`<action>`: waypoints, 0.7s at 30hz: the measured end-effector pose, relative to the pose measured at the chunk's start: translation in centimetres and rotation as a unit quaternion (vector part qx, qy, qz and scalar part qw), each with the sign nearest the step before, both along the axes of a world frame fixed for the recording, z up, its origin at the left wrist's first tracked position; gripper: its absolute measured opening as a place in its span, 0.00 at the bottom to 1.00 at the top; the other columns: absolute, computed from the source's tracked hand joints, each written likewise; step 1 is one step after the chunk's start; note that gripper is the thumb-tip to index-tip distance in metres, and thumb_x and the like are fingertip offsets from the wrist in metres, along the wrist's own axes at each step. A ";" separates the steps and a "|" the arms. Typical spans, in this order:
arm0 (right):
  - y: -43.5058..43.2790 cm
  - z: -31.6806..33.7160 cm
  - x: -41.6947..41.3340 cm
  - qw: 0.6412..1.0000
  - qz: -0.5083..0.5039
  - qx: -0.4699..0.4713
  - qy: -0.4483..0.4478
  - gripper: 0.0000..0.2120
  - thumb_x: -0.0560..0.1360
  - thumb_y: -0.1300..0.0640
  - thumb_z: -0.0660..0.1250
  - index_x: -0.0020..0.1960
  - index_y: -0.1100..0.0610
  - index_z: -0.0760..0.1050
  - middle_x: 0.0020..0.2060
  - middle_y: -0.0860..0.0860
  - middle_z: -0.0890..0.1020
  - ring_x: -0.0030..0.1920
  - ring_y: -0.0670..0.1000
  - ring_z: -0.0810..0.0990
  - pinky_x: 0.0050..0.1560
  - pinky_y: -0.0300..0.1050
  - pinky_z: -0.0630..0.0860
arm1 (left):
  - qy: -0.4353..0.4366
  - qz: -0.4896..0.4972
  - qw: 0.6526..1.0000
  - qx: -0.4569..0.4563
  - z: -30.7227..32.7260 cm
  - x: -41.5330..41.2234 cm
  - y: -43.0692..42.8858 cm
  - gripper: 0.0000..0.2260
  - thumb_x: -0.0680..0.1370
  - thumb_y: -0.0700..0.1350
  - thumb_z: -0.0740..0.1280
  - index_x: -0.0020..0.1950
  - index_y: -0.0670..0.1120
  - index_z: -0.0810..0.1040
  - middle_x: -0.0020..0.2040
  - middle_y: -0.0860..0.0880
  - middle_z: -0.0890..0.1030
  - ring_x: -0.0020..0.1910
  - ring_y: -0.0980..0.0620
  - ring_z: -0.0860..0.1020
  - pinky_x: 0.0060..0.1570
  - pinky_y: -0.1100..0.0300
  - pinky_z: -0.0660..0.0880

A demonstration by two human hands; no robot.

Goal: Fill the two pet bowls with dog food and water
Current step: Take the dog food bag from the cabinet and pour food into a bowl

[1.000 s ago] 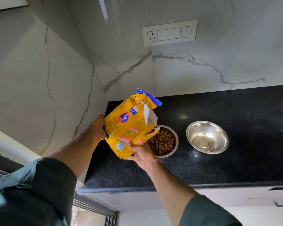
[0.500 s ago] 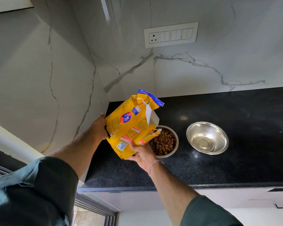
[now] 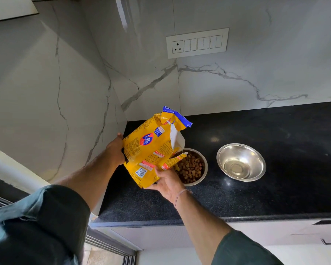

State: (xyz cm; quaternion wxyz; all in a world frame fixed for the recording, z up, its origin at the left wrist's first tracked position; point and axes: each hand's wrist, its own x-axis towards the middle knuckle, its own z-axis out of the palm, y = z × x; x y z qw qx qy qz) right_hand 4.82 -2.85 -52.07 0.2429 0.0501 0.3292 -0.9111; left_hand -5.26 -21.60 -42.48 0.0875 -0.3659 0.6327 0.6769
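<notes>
The left hand (image 3: pixel 114 150) and right hand (image 3: pixel 167 183) grip the yellow food bag (image 3: pixel 151 150), tilted over the kibble-filled bowl (image 3: pixel 206 167) on the counter (image 3: pixel 275 188); righting it slowly, mouth above the bowl, should avoid spills

Only a slight view shift, the switch panel (image 3: pixel 197 43) drifting nearer, the dog food bag (image 3: pixel 151 150) barely edging right.

A home kitchen corner: a black speckled polished stone surface (image 3: pixel 275 192) meets glossy white marble-look wall slabs with grey veins (image 3: pixel 237 88). A white switch plate with a socket (image 3: pixel 197 43) is set in the back wall, and plain white cabinet fronts (image 3: pixel 266 236) sit under the surface's edge.
</notes>
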 end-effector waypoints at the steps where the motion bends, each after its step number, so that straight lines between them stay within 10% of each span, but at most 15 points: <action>1: 0.0 0.0 0.0 1.000 -0.001 0.003 0.000 0.27 0.77 0.60 0.71 0.74 0.50 0.71 0.67 0.57 0.80 0.68 0.64 0.77 0.62 0.79 0.71 | 0.000 0.000 1.000 -0.004 0.1 0.2 0.2 0.27 0.81 0.66 0.61 0.68 0.46 0.74 0.62 0.38 0.81 0.58 0.37 0.81 0.58 0.39 0.79; 10: 0.3 0.2 -0.1 1.000 -0.007 0.014 -0.002 0.23 0.78 0.63 0.70 0.71 0.51 0.74 0.65 0.58 0.82 0.67 0.64 0.78 0.60 0.78 0.74 | 0.006 -0.009 0.998 -0.061 1.2 1.2 1.1 0.29 0.82 0.66 0.58 0.73 0.45 0.71 0.66 0.38 0.78 0.53 0.40 0.79 0.44 0.47 0.78; 21: 0.2 0.0 -0.1 1.000 -0.009 0.021 -0.011 0.31 0.73 0.61 0.74 0.74 0.51 0.72 0.66 0.58 0.81 0.66 0.64 0.79 0.57 0.77 0.76 | -0.030 -0.019 0.997 -0.067 -0.3 -0.2 -0.8 0.33 0.76 0.73 0.60 0.66 0.48 0.75 0.58 0.41 0.80 0.56 0.42 0.81 0.56 0.44 0.79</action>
